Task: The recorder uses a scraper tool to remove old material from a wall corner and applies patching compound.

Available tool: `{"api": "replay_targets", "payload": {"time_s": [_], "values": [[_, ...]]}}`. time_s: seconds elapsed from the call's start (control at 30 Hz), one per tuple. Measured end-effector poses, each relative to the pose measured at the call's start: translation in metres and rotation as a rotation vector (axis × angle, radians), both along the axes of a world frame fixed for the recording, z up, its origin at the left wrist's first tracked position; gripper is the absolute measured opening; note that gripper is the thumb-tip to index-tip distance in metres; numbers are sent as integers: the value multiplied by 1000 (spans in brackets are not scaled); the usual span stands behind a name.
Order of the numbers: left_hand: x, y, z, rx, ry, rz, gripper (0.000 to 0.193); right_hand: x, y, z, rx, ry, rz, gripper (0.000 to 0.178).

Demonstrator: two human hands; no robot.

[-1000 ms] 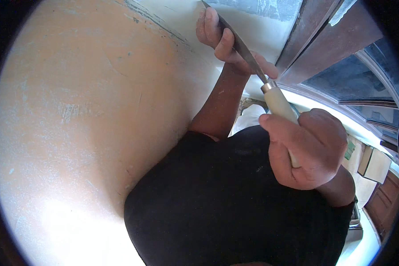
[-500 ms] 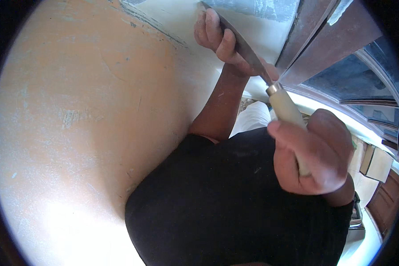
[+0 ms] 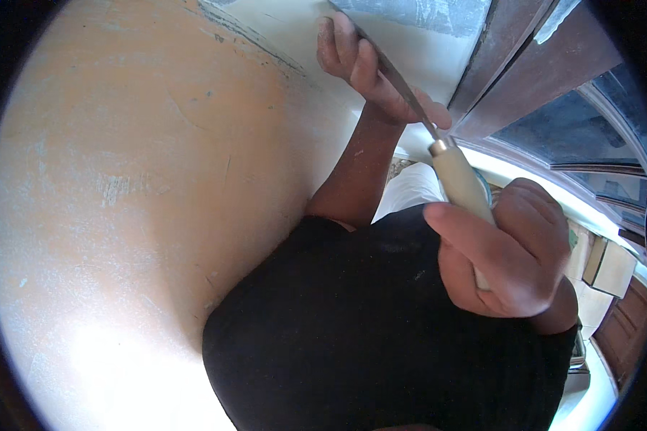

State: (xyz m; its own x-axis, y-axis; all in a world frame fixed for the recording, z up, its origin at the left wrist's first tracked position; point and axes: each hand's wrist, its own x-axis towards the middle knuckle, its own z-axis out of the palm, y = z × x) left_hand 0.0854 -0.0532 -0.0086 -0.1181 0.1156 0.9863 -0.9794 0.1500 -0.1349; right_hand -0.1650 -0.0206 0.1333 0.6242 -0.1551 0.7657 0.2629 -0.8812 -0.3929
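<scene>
A putty knife, with a pale wooden handle and a metal ferrule, slants from the lower right to the top middle. Its blade shows nearly edge-on as a thin dark strip, so its width is hard to judge. My right hand is wrapped round the handle, thumb lying across it. Along the blade my left hand is cupped palm up, its half-curled fingers on the blade's left side and its thumb sticking out on the right. Exactly where these fingers press is partly hidden by the blade.
An orange wall with scuffs and pale patches fills the left. A white and grey patched surface is at the top, beside a brown frame and glass panes. A cardboard box stands at far right.
The putty knife has turned a little, so its blade looks thinner. My right thumb has shifted slightly left. My left hand has barely moved.
</scene>
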Motion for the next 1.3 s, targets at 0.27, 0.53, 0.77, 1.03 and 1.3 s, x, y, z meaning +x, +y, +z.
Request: {"api": "replay_targets", "payload": {"time_s": [0.27,0.53,0.77,1.03,1.3], "values": [[-2,2,-6,33,44,27,103,-3,1,3,4,3,-39,31],[-6,9,12,33,-49,53,103,-3,4,6,18,15,-55,30],[-7,13,6,43,36,-18,103,-5,4,4,2,-18,-7,33],[-10,10,9,50,0,28,100,-1,2,5,-16,39,-63,32],[-3,4,10,23,-40,23,106,-1,3,7,-11,26,-46,30]]}}
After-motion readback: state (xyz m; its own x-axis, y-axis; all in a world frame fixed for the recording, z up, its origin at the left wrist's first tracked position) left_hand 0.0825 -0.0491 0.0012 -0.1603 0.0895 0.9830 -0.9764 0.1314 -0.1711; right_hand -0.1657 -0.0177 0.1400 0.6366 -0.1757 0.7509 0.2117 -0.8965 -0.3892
